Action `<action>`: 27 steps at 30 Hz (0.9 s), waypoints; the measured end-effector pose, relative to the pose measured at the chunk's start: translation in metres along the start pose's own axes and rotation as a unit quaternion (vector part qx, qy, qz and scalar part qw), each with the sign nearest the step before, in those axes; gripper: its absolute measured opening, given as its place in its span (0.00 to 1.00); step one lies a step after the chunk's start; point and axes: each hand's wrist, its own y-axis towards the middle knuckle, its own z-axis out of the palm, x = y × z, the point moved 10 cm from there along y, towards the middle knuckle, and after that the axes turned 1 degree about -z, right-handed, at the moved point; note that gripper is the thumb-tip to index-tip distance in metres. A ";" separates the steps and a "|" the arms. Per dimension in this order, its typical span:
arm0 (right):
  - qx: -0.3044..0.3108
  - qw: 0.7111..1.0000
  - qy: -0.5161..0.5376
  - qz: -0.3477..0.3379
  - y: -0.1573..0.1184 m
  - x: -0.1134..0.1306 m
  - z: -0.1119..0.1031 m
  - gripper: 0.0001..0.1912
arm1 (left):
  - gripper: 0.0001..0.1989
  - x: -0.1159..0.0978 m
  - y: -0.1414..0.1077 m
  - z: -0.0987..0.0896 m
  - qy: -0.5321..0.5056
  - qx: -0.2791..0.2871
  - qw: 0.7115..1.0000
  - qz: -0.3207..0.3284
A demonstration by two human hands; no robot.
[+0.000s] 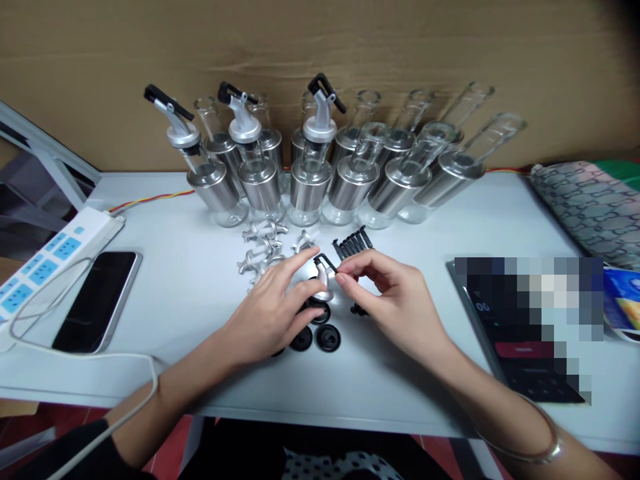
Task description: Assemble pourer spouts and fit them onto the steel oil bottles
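A silver pourer spout (323, 275) stands at the middle of the table, with a black lever (327, 261) across its top. My left hand (280, 303) holds the spout near its base, thumb and fingers around it, index finger reaching up beside the lever. Between thumb and index finger, my right hand (387, 290) pinches the lever's right end. Black round stopper discs (329, 338) lie below the spout. To the left are several loose silver spouts (261, 253). A row of black levers (354, 243) lies behind my right hand, and small black parts (359, 310) are partly hidden under it.
Glass bottles with metal sleeves (307, 190) stand in rows at the back; three carry finished-looking pourers (320, 123). At left lie a phone (97, 300), a power strip (43, 267) and a white cable (150, 380). A dark tablet-like screen (500, 333) and patterned cloth (590, 207) are at right.
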 end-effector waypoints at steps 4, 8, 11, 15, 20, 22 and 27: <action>0.011 1.000 -0.007 0.004 -0.001 0.001 0.003 0.02 | 0.10 -0.001 -0.001 0.001 -0.036 0.003 0.999 0.001; 0.013 1.000 -0.011 0.001 -0.003 0.002 0.004 0.02 | 0.10 -0.001 -0.001 -0.003 -0.060 -0.015 0.998 0.002; -0.001 1.000 -0.005 -0.005 -0.003 0.003 0.001 0.03 | 0.09 0.000 0.000 -0.005 -0.081 -0.020 0.997 -0.002; -0.038 0.999 0.018 -0.012 -0.002 0.004 -0.007 0.04 | 0.09 -0.001 0.001 -0.003 -0.100 -0.013 0.995 -0.002; -0.031 0.999 0.020 -0.012 -0.002 0.004 -0.005 0.04 | 0.09 -0.002 0.000 -0.002 -0.116 -0.015 0.993 0.008; -0.022 1.000 0.017 -0.009 -0.002 0.004 -0.003 0.04 | 0.10 -0.002 0.000 -0.002 -0.115 -0.013 0.993 0.005; -0.019 1.000 0.015 -0.007 -0.003 0.004 -0.003 0.04 | 0.10 -0.002 0.000 -0.003 -0.107 -0.009 0.994 0.001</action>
